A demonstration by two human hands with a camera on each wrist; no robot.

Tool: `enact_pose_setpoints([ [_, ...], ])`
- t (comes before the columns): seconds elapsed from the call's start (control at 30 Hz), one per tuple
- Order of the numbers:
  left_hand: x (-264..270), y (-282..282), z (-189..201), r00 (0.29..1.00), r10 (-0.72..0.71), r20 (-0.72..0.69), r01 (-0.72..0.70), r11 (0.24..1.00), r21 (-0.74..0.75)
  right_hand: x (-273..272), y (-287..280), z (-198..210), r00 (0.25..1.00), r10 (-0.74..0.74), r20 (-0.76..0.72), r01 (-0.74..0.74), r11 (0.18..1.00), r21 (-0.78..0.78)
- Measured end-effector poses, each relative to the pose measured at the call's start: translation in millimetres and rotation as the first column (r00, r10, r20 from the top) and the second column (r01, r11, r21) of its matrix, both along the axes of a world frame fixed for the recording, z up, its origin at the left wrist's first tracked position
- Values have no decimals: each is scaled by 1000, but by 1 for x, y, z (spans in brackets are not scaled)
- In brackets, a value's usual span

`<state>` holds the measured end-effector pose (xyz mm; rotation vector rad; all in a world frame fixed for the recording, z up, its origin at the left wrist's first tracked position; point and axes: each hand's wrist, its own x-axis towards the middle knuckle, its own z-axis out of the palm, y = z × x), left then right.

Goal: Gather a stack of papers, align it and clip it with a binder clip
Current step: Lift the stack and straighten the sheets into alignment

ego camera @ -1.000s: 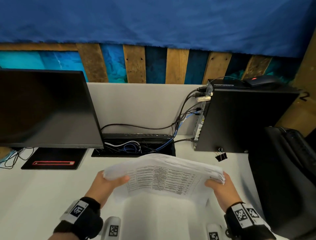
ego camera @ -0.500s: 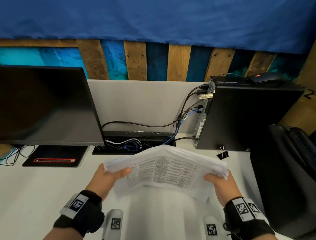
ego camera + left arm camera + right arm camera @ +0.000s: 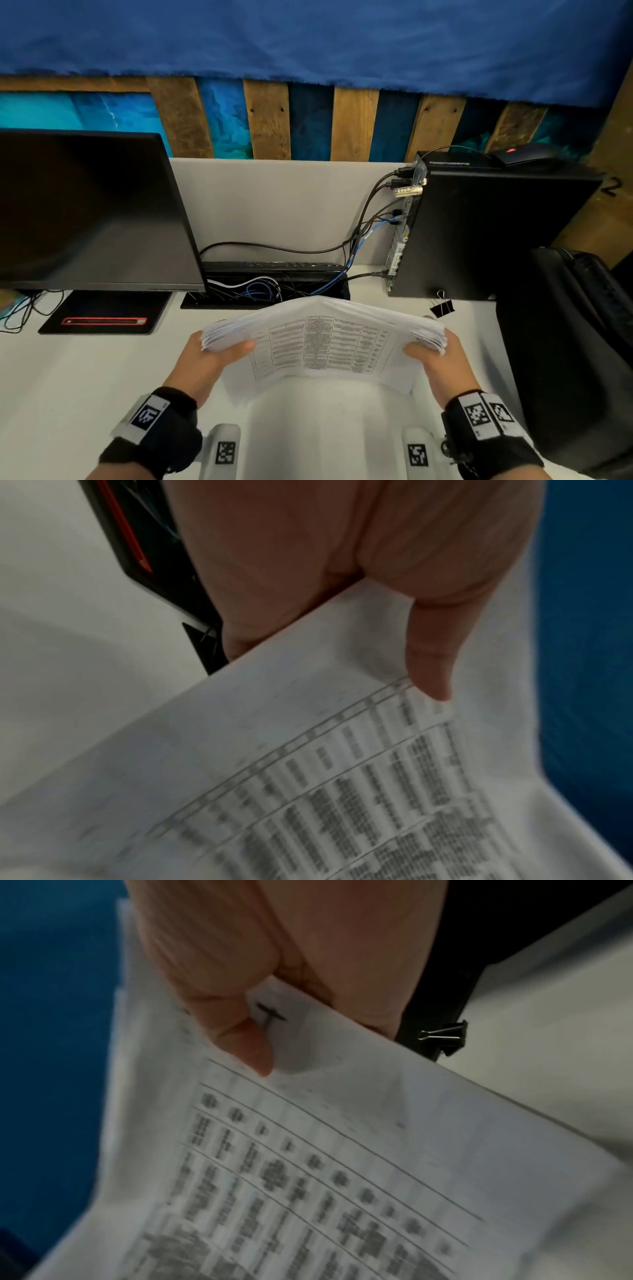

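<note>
Papers (image 3: 322, 339) gathered, lifted off bench (image 3: 68, 377); left hand (image 3: 209, 359) and right hand (image 3: 442, 359) pinching opposite ends, thumbs on top. Edges ragged, aligning unfinished. Binder clip (image 3: 442, 306) just beyond right fingers (image 3: 363, 961), unused.

The support is a white desk (image 3: 68, 383) backed by a pale partition panel (image 3: 281, 205). A monitor (image 3: 85, 209) stands at the left on a flat black base (image 3: 102, 315) bearing a red strip. Loose cables (image 3: 20, 308) lie at the far left edge. A black cable tray (image 3: 267, 284) with blue and white leads sits against the panel at centre. A black computer tower (image 3: 486, 233) stands upright to the right. A black binder clip (image 3: 442, 306) lies on the surface just before the tower's lower front edge. A dark bag (image 3: 575, 359) occupies the right side.
</note>
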<state>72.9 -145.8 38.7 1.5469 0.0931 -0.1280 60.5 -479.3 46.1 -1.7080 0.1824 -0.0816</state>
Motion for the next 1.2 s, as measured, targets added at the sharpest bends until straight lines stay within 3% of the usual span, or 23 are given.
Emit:
enact_pose_setpoints([
  [0.17, 1, -7, 9, 994, 102, 49, -101, 994, -27, -2, -1, 3, 997, -17, 74, 8, 993, 121],
  [0.43, -3, -17, 25, 977, 166, 132, -176, 982, 65, -4, 2, 9, 996, -80, 45, 77, 995, 60],
  [0.63, 2, -20, 28, 971, 223, 80, -228, 972, 58, 1, 6, 8, 988, -142, 63, 140, 989, 42],
  [0.8, 3, -19, 32, 974, 205, 90, -207, 978, 13, 4, 6, 10, 979, -179, 102, 175, 984, 45],
  [0.93, -2, -15, 27, 988, 135, 79, -140, 988, 70, 3, 1, 13, 984, -112, 139, 122, 990, -66],
  [1.07, -4, -18, 26, 984, 170, 53, -174, 981, 81, -1, -1, 18, 994, -47, 104, 57, 993, -102],
  [1.2, -4, -18, 26, 983, 177, 47, -180, 982, 60, -1, -1, 14, 985, -90, 150, 101, 992, -72],
])
